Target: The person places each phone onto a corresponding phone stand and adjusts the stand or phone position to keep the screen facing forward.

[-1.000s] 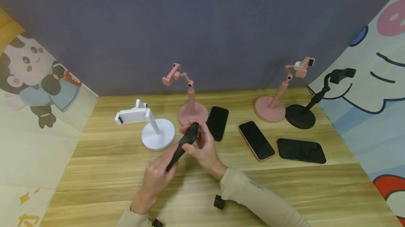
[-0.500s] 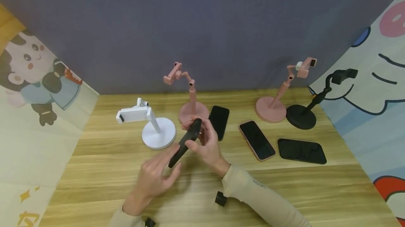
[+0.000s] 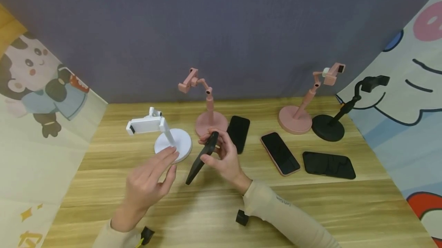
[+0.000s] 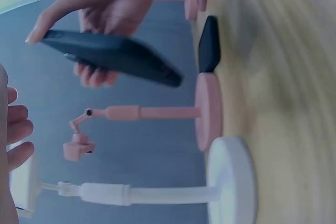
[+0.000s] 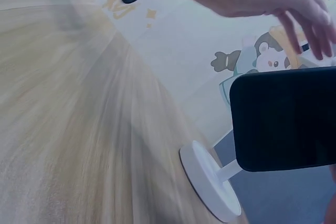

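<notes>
From the head view, the right hand (image 3: 226, 159) gripped a black phone (image 3: 203, 156) just above the wood-grain table (image 3: 310, 205), its long side leaning toward one o'clock. At the phone's eight o'clock, the left hand (image 3: 148, 181) was unclenched and held nothing; its fingertips overlapped the white stand (image 3: 182, 144), at ten o'clock. Both wrist views showed that hand raised in the air, well above the stand's base. Only the head view showed three other phones (image 3: 280, 153) in full, lying flat between two and three o'clock. A pink stand (image 3: 210, 108) stood at twelve.

The gripped phone looked thin and nearly edge-on from the head; the right wrist view gave its broad face, dark and unlit, with rounded corners, cut off at three o'clock.
</notes>
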### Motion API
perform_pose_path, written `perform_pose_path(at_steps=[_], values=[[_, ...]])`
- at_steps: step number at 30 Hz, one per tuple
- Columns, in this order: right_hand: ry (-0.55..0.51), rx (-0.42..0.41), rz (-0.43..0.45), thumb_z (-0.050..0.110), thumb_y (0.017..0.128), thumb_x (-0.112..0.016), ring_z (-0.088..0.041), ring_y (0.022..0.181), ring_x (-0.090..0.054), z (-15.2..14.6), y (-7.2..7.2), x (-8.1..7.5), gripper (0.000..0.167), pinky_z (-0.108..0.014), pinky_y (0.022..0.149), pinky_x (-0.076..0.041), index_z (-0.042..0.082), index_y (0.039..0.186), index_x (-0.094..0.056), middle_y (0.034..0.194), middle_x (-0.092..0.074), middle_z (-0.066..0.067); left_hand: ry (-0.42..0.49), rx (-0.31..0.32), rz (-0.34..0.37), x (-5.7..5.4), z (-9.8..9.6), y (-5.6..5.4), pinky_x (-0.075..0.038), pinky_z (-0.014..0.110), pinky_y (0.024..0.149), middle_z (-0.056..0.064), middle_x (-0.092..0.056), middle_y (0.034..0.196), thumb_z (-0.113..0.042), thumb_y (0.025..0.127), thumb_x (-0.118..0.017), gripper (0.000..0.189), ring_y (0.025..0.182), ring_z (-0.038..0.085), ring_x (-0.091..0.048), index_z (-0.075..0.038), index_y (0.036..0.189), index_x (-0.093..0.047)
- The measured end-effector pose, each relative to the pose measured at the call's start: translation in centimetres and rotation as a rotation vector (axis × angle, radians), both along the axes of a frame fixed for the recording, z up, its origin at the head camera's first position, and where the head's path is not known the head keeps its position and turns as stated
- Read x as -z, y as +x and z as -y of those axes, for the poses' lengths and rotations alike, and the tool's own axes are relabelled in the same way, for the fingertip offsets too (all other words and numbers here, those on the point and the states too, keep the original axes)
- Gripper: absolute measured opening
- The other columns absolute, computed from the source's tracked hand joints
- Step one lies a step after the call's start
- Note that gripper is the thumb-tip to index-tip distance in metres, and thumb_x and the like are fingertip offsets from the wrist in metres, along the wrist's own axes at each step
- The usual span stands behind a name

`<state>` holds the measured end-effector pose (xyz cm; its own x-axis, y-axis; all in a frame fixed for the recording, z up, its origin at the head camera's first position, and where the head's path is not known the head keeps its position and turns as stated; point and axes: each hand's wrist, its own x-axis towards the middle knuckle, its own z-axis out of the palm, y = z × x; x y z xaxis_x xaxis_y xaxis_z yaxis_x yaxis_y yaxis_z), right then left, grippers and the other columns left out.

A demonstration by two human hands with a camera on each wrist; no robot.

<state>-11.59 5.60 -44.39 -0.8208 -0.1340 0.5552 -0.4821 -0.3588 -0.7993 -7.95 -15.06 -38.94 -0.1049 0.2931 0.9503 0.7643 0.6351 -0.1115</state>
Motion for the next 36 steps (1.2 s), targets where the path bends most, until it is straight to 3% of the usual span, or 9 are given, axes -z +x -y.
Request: perform_pose_path(at_steps=[6, 13, 17, 20, 24, 31, 36], values=[[0.014, -0.002, 0.018, 0.041, 0.089, -0.082, -0.014, 0.112, -0.068, 0.0, -0.1, 0.3, 0.084, -0.033, 0.093, -0.06, -0.015, 0.137, -0.042, 0.12, -0.055, -0.045, 0.042, -0.009, -0.063, -0.9, 0.5, -0.6, -0.055, 0.041, 0.046, 0.016, -0.078, 0.088, -0.014, 0.099, -0.06, 0.028, 0.061, 0.031, -0.072, 0.004, 0.085, -0.077], [0.019, -0.015, 0.003, 0.039, 0.091, -0.08, -0.015, 0.113, -0.068, 0.0, -0.1, 0.5, 0.081, -0.038, 0.092, -0.06, -0.014, 0.138, -0.042, 0.121, -0.055, -0.044, 0.126, 0.022, -0.169, -2.1, 0.6, -1.1, -0.05, 0.039, 0.042, 0.016, -0.077, 0.081, -0.007, 0.093, -0.062, 0.022, 0.055, 0.031, -0.068, 0.003, 0.078, -0.076], [0.013, -0.026, 0.001, 0.038, 0.091, -0.08, -0.014, 0.113, -0.068, 0.1, -0.1, 0.5, 0.08, -0.034, 0.092, -0.06, -0.014, 0.138, -0.041, 0.12, -0.054, -0.046, 0.207, 0.009, -0.228, -3.0, 0.9, -1.4, -0.052, 0.034, 0.046, 0.015, -0.076, 0.078, -0.006, 0.09, -0.064, 0.02, 0.052, 0.031, -0.066, 0.003, 0.076, -0.075], [0.016, -0.029, 0.011, 0.039, 0.09, -0.081, -0.013, 0.113, -0.067, 0.1, 0.0, 0.5, 0.082, -0.032, 0.092, -0.06, -0.015, 0.137, -0.041, 0.12, -0.053, -0.047, 0.27, 0.005, -0.245, -3.4, 1.2, -1.5, -0.06, 0.027, 0.061, 0.016, -0.075, 0.077, -0.004, 0.088, -0.065, 0.018, 0.054, 0.032, -0.066, 0.003, 0.075, -0.074], [0.019, -0.032, 0.021, 0.039, 0.089, -0.082, -0.013, 0.113, -0.067, 0.3, 0.1, 0.4, 0.083, -0.031, 0.092, -0.06, -0.016, 0.137, -0.041, 0.12, -0.052, -0.049, 0.324, -0.004, -0.217, -3.8, 1.6, -1.6, -0.059, 0.02, 0.086, 0.018, -0.075, 0.08, -0.003, 0.087, -0.066, 0.016, 0.058, 0.036, -0.065, 0.004, 0.075, -0.074], [0.021, -0.033, 0.021, 0.039, 0.09, -0.082, -0.013, 0.112, -0.067, 0.5, 0.0, 0.4, 0.082, -0.028, 0.091, -0.059, -0.015, 0.137, -0.042, 0.12, -0.054, -0.046, 0.364, -0.041, -0.157, -4.0, 2.2, -1.8, -0.056, 0.018, 0.093, 0.019, -0.075, 0.087, -0.005, 0.088, -0.068, 0.015, 0.069, 0.039, -0.065, 0.006, 0.081, -0.074], [0.018, -0.03, 0.026, 0.039, 0.089, -0.082, -0.013, 0.112, -0.067, 0.4, 0.1, 0.5, 0.082, -0.027, 0.09, -0.059, -0.014, 0.137, -0.042, 0.12, -0.054, -0.047, 0.414, -0.091, -0.059, -3.6, 3.4, -2.2, -0.054, 0.018, 0.095, 0.02, -0.075, 0.094, -0.013, 0.09, -0.069, 0.019, 0.077, 0.043, -0.067, 0.006, 0.088, -0.075]])
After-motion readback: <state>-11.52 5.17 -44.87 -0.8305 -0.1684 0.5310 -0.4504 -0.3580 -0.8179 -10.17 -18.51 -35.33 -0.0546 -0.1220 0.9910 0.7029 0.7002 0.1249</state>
